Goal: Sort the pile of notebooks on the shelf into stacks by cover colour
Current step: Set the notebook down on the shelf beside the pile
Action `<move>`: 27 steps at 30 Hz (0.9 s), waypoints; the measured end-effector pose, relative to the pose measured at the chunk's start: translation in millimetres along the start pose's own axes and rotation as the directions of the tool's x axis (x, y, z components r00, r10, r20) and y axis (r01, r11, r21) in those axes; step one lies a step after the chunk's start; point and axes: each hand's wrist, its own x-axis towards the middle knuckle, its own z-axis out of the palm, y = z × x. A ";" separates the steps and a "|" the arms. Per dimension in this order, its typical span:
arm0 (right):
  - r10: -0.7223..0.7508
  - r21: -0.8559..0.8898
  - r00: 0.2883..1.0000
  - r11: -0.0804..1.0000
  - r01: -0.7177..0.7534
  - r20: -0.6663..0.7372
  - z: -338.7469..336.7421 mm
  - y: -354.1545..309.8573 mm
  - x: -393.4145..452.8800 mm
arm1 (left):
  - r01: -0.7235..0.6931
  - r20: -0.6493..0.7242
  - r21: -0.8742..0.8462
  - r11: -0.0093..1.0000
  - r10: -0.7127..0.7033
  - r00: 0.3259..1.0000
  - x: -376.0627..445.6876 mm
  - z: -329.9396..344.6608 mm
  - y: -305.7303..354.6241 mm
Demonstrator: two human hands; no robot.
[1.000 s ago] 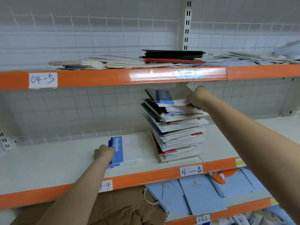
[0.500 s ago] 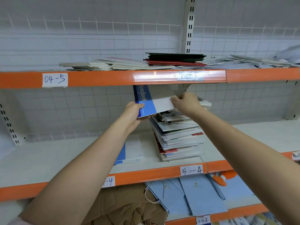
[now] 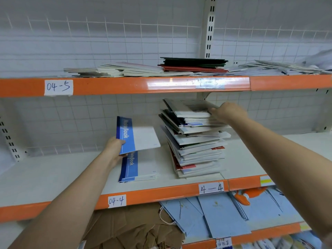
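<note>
the left hand (image 3: 115,146) grips a blue notebook (image 3: 136,136) directly above the blue stack (image 3: 133,170), spines parallel, while the right hand (image 3: 227,112) pinches the pile's (image 3: 195,146) top book.

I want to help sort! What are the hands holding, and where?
The left hand grips a blue-and-white notebook by its blue spine edge. The right hand touches the pile's top notebook at its right edge; whether it grips it cannot be told.

**Sorting at shelf 04-4**

Left hand (image 3: 115,147) gripping a blue notebook (image 3: 136,136) above the blue stack (image 3: 136,169) on the shelf (image 3: 53,175). Right hand (image 3: 228,112) touching the top of the mixed pile (image 3: 195,141).
</note>
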 end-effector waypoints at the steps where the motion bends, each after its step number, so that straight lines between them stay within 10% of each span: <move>1: 0.019 0.036 1.000 0.999 -0.019 0.012 0.5 0.9 3.1 | 0.023 -0.024 0.047 0.999 -0.022 0.999 5.3 -2.5 -9.6; 10: 0.118 0.253 0.984 0.956 -0.150 0.136 2.6 1.4 28.2 | 0.078 -0.109 0.452 0.889 -0.032 0.994 33.3 12.0 -86.5; 21: 0.093 0.396 0.993 0.912 -0.112 0.067 -0.4 11.6 35.3 | 0.190 -0.220 0.893 0.409 0.027 0.975 36.3 2.7 -111.1; 27: 0.164 0.786 0.959 0.549 -0.283 0.231 -3.8 25.7 27.3 | -0.015 -0.093 0.742 0.670 0.124 0.988 36.4 33.4 -69.2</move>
